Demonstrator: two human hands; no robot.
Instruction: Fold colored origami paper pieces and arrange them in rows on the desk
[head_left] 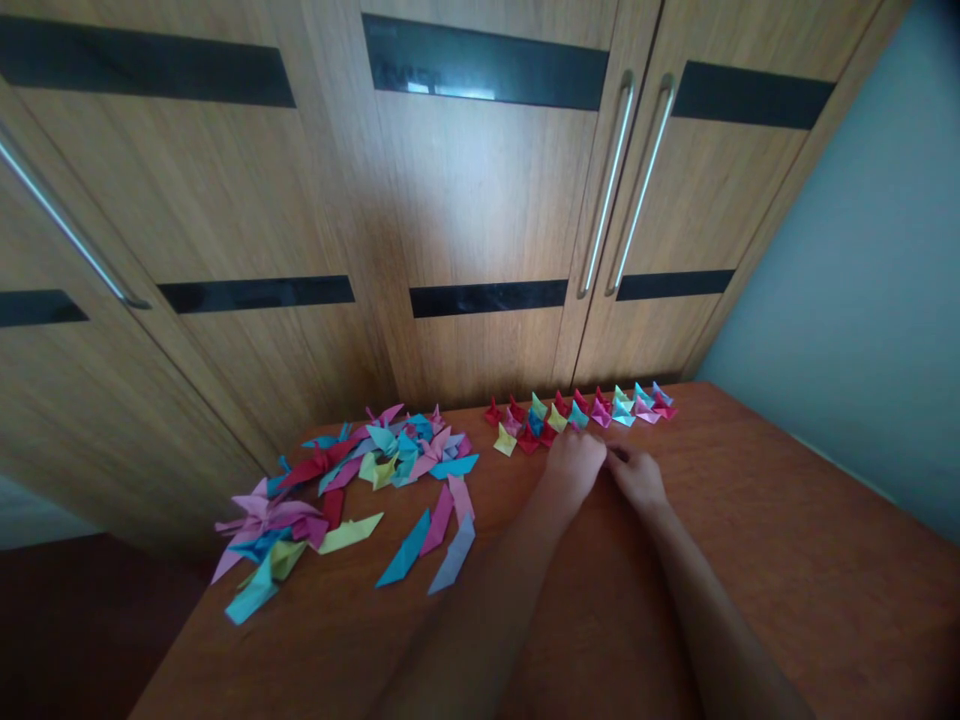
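Note:
My left hand (577,464) and my right hand (637,478) meet at the front of several rows of small folded paper boats (557,418) in red, pink, yellow and blue. Both hands have their fingers curled in and nearly touching. Whatever sits between the fingertips is hidden behind the knuckles. Closest to my left hand is a red paper boat (529,440), with a yellow one (505,440) farther left. The rows run along the table's back edge.
On the left of the brown table (600,620) lies a heap of folded paper pieces (405,450). Loose strips, among them a blue one (406,550), lie nearer me. A wooden wardrobe (480,200) stands behind, and a pale wall (847,330) rises on the right.

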